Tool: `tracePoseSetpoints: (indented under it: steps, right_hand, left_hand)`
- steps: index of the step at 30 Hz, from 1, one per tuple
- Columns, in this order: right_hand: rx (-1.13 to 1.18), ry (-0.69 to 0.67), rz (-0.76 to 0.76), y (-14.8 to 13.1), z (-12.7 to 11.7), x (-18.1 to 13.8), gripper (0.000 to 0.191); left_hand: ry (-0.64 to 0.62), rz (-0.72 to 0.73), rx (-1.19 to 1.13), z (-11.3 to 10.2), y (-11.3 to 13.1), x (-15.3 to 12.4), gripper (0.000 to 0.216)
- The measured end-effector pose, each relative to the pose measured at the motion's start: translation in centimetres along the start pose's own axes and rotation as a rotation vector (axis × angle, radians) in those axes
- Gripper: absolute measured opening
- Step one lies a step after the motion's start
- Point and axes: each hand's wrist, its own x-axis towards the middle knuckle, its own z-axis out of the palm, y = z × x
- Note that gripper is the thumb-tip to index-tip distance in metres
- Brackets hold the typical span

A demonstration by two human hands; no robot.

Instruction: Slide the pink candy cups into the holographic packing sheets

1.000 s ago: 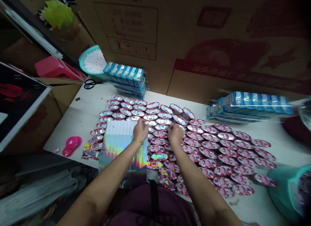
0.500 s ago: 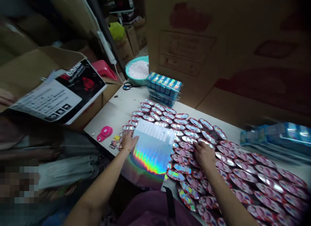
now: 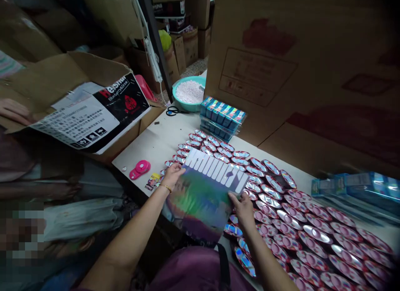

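Note:
A shiny holographic sheet (image 3: 203,203), with a row of white elongated strips along its far end, is held tilted in front of my body. My left hand (image 3: 173,177) pinches its left edge, thumb on top. At the right edge, my right hand (image 3: 244,210) grips the sheet near the corner with the strips. Around and partly beneath it, rows of shiny oval pieces with red rims (image 3: 287,218) cover the table; many nearer ones have a pink round centre. The sheet hides some of them.
A pink round dispenser (image 3: 140,169) and a small yellow card (image 3: 153,181) lie left. Farther back are black scissors (image 3: 175,111), a turquoise basin (image 3: 178,100) of pale pellets and wrapped blue boxes (image 3: 221,116). Cardboard boxes (image 3: 250,80) border the table; another person's hand (image 3: 14,110) shows left.
My right hand has moved left from the oval pieces and taken hold of the sheet's right edge. The sheet has shifted and its reflection has changed. My view has turned slightly left.

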Motion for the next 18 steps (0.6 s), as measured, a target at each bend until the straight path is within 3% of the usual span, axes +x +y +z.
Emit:
tracePoseSetpoints:
  steps: [4, 7, 10, 13, 18]
  right_hand:
    - [0.216, 0.072, -0.081, -3.6, -0.1, -0.1, 0.061]
    - [0.181, 0.056, -0.138, -6.3, -1.3, -0.7, 0.074]
    - [-0.021, 0.034, -0.171, -8.3, -3.7, -2.1, 0.062]
    - [-0.195, -0.047, -0.159, -9.7, -6.3, -3.7, 0.052]
    - [-0.29, -0.119, -0.157, -12.0, -8.6, -5.7, 0.057]
  left_hand:
    - [-0.144, 0.122, -0.197, -0.6, 3.7, -2.9, 0.059]
    - [-0.245, 0.215, -0.15, -1.0, 5.9, -4.7, 0.051]
    - [-0.34, 0.251, -0.043, -1.6, 7.4, -6.3, 0.041]
    - [-0.312, 0.342, 0.088, -2.2, 8.7, -8.0, 0.04]
    - [-0.229, 0.601, 0.349, -2.3, 10.4, -11.9, 0.027]
